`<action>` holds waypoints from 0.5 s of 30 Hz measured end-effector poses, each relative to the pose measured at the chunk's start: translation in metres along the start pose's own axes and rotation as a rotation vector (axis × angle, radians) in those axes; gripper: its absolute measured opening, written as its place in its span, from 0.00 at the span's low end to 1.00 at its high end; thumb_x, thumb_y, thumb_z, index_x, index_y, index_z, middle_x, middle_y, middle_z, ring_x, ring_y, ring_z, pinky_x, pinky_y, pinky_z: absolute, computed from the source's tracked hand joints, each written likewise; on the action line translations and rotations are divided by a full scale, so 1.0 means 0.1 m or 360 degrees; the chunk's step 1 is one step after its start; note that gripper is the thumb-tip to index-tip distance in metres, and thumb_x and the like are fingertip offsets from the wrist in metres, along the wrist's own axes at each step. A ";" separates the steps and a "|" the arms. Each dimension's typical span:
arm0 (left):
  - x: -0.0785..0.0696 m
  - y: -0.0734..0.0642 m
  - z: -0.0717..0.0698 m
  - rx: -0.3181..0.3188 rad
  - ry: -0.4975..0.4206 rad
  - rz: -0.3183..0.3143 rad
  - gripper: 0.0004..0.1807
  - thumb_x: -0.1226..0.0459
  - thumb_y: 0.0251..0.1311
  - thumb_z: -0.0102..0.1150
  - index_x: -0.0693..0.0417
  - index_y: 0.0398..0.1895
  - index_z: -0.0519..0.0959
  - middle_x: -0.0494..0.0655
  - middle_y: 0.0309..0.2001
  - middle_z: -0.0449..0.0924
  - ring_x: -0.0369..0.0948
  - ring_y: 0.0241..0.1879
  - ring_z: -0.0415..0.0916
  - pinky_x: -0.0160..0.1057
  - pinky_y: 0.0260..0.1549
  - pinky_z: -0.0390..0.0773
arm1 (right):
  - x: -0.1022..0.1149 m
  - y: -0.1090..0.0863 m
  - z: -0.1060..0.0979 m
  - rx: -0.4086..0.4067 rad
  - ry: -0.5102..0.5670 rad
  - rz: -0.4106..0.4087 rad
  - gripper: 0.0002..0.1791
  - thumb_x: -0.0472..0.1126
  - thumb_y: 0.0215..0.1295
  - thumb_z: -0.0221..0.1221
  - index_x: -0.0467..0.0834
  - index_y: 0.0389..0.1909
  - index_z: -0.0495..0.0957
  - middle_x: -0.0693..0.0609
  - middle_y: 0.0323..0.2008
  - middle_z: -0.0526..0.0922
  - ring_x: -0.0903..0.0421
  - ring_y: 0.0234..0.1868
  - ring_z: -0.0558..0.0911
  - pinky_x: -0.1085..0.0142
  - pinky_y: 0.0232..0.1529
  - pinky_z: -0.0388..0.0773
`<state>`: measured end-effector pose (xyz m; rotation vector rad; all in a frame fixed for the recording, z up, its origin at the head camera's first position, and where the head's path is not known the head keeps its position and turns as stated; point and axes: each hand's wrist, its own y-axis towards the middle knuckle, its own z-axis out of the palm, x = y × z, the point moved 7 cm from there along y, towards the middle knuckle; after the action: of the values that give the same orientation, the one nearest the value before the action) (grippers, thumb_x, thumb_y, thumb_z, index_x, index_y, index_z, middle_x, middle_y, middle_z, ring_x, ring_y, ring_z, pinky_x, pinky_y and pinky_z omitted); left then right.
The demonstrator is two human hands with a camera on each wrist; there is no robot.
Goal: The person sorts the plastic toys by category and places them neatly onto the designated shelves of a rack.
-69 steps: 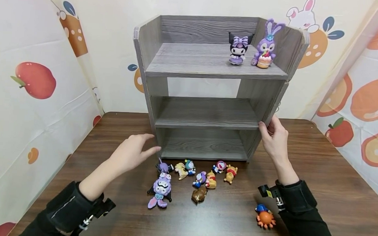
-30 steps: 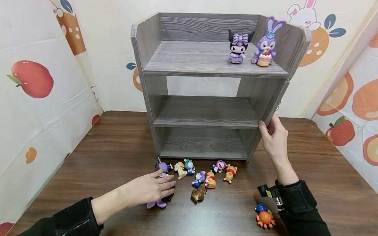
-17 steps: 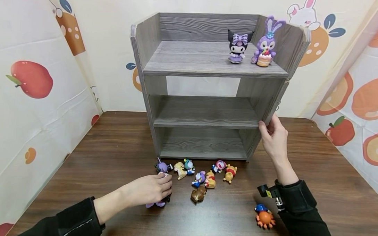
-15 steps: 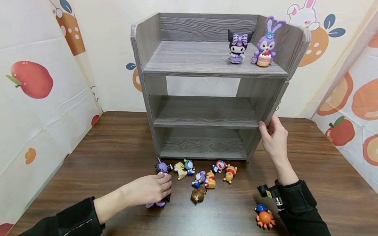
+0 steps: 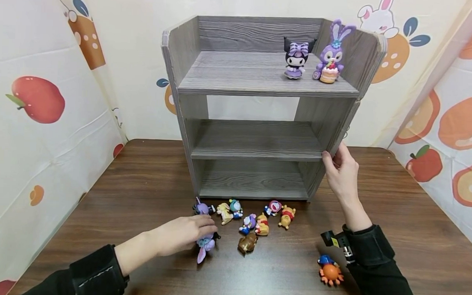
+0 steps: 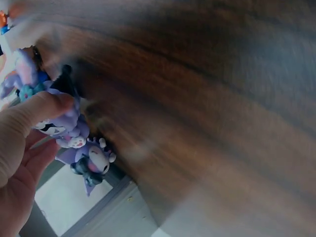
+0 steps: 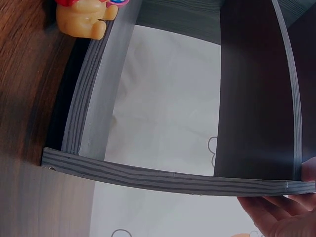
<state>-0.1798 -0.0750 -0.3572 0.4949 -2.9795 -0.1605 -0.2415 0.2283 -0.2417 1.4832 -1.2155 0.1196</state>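
In the head view my left hand (image 5: 180,236) is low over the table, its fingers around a purple bunny-eared figurine (image 5: 206,244) whose ears point towards me. The left wrist view shows the thumb pressed across that figurine (image 6: 69,121), with fingers behind it. Just beyond it lies another purple figurine (image 5: 204,208), seen close by in the left wrist view too. My right hand (image 5: 342,173) grips the right side panel of the grey wooden shelf (image 5: 255,141), thumb at the front edge. In the right wrist view its fingers (image 7: 281,210) lie along the panel's outer face.
On the top shelf stand a black-and-purple figurine (image 5: 296,60) and a purple rabbit figurine (image 5: 331,59). Several small figurines, among them a yellow bear (image 5: 287,216) and a brown one (image 5: 248,243), lie before the shelf. An orange crab (image 5: 331,273) lies near my right forearm.
My left hand has come from the shelf's left side down to the bunny-eared figurine and taken hold of it; its ears have swung to the right. The right hand stays on the panel.
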 end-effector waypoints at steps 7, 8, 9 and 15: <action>0.17 0.01 0.03 -0.0099 -0.0692 -0.0340 0.27 0.73 0.39 0.63 0.66 0.49 0.72 0.51 0.47 0.74 0.41 0.48 0.71 0.35 0.46 0.70 | 0.00 0.00 0.00 0.0004 0.0006 0.0008 0.15 0.27 0.59 0.48 0.28 0.47 0.69 0.33 0.37 0.78 0.77 0.32 0.73 0.84 0.30 0.67; 0.19 0.01 0.04 -0.0121 -0.0742 -0.0375 0.27 0.72 0.39 0.63 0.67 0.49 0.72 0.51 0.47 0.75 0.41 0.48 0.71 0.35 0.45 0.70 | 0.00 0.00 0.00 0.0003 0.0009 0.0008 0.15 0.27 0.59 0.48 0.28 0.47 0.69 0.33 0.37 0.78 0.77 0.32 0.73 0.84 0.30 0.67; 0.20 0.01 0.04 -0.0149 -0.0797 -0.0411 0.28 0.72 0.39 0.64 0.67 0.49 0.72 0.51 0.46 0.75 0.40 0.47 0.71 0.35 0.45 0.70 | 0.00 0.00 0.01 0.0002 0.0011 0.0009 0.14 0.27 0.58 0.48 0.28 0.46 0.69 0.33 0.37 0.78 0.78 0.32 0.73 0.84 0.30 0.67; 0.30 0.01 0.10 -0.0303 -0.1344 -0.0644 0.25 0.74 0.37 0.65 0.69 0.45 0.72 0.50 0.40 0.76 0.41 0.41 0.75 0.33 0.40 0.73 | -0.01 0.00 0.01 -0.0011 0.0019 0.0006 0.14 0.26 0.58 0.48 0.28 0.46 0.69 0.33 0.36 0.78 0.77 0.32 0.73 0.84 0.30 0.67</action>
<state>-0.2100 -0.0834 -0.3640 1.2665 -3.5189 -0.8794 -0.2424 0.2283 -0.2423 1.4723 -1.2079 0.1264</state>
